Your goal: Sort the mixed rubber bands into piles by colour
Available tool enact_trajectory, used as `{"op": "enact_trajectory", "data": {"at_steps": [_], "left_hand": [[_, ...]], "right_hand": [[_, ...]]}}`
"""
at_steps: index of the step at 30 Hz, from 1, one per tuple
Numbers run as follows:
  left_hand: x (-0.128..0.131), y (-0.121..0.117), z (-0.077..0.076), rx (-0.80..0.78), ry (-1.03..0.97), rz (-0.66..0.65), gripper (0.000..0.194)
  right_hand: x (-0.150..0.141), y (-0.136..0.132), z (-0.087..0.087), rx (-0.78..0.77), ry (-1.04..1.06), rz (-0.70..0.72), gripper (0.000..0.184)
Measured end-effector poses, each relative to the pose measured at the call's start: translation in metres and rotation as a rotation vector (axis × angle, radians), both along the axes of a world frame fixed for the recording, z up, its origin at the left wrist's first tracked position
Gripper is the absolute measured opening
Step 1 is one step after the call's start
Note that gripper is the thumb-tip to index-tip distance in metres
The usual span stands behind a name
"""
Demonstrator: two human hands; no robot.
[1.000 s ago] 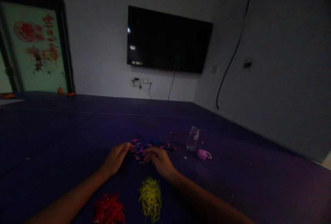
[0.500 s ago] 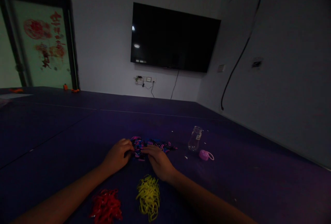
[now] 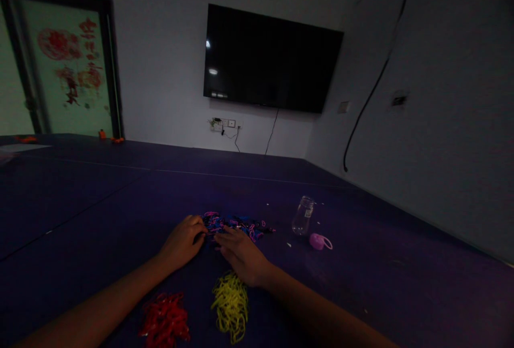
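Note:
A loose pile of blue, black and pink bands (image 3: 244, 225) lies on the purple surface in front of me. At its left edge my left hand (image 3: 184, 241) rests with fingers curled and thumb close to them; what is between the fingertips is hidden. My right hand (image 3: 243, 257) lies over the pile's near side, fingers stretched out and touching bands. Nearer to me, just below the right hand, is a heap of yellow bands (image 3: 231, 305). A heap of red bands (image 3: 165, 320) sits to its left, by my left forearm.
To the right a clear bottle (image 3: 302, 217) stands uncapped, with a pink looped lid (image 3: 317, 241) beside it. Small white scraps (image 3: 289, 244) dot the purple surface (image 3: 120, 198). A television (image 3: 271, 61) hangs on the far wall; orange items (image 3: 116, 140) lie near the door.
My right hand has shifted slightly left and toward me, its fingers flatter over the near bands. The left hand has barely moved.

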State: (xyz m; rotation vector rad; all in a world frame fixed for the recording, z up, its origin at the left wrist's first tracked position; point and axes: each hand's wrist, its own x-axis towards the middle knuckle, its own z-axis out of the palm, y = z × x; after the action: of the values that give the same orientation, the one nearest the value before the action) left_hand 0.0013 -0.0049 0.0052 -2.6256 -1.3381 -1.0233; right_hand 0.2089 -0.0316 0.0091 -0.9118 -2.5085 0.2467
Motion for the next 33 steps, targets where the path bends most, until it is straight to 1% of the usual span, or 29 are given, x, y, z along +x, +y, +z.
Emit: {"op": "enact_trajectory", "data": {"at_steps": [5,9,11,15,17,19,25,33], "left_hand": [[0.0003,0.0003,0.0002,0.0,0.0,0.014,0.017],[0.0002,-0.0009,0.0005,-0.005,-0.001,0.01,0.016],[-0.0003,-0.0008,0.0001,0.0,0.0,-0.006,0.017],[-0.0015,0.0016,-0.0025,0.013,0.016,-0.027,0.016],[-0.0018,0.0027,-0.0035,0.021,0.018,-0.024,0.016],[-0.0017,0.0033,-0.0036,0.025,0.019,-0.014,0.017],[-0.0012,0.0033,-0.0008,0.02,0.027,0.047,0.018],[-0.0015,0.001,0.0012,0.005,0.01,0.054,0.014]], "right_hand": [[-0.0019,0.0042,-0.0058,0.074,0.156,-0.082,0.037],[-0.0024,0.0032,-0.0037,0.092,0.224,-0.075,0.037],[-0.002,0.0014,-0.0015,0.103,0.206,-0.039,0.036],[-0.0006,-0.0023,0.0003,0.104,0.083,0.055,0.035],[-0.0002,-0.0032,0.0,0.097,0.041,0.075,0.036],[-0.0003,-0.0034,-0.0005,0.091,0.039,0.066,0.036],[-0.0015,-0.0008,-0.0016,0.111,0.093,-0.038,0.04],[-0.0023,0.0,-0.0034,0.139,0.101,-0.045,0.041]]}}
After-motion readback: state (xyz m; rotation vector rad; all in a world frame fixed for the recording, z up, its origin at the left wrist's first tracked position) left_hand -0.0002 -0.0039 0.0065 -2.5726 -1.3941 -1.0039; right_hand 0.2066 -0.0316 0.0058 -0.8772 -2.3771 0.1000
